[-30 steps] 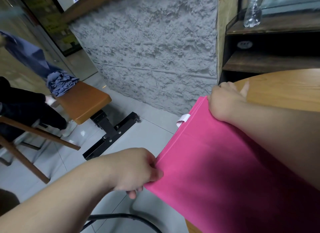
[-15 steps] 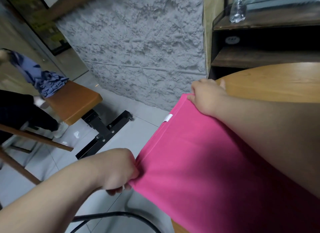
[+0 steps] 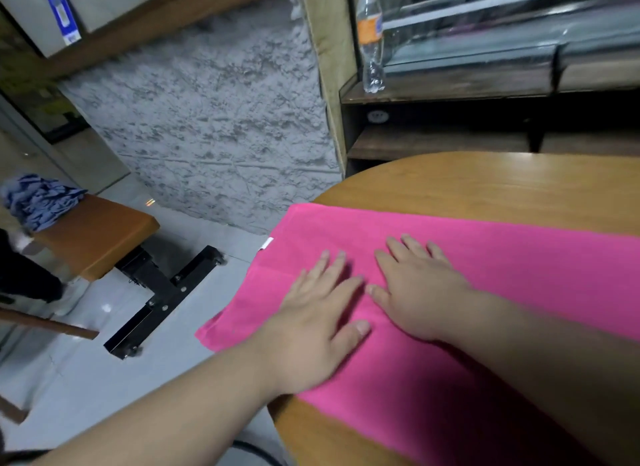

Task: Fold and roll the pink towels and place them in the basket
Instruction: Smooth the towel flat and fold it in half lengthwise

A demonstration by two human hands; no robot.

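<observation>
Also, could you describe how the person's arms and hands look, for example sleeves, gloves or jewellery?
The left hand and the right hand wear no gloves. No ring shows on the fingers, and the nails look short and unpainted. Neither wrist carries a watch or bracelet. No sleeve is visible: both arms are uncovered as far as the picture's edge.

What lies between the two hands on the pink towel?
Only a strip of bare pink towel, in the head view; left hand and right hand rest flat on it.
</observation>
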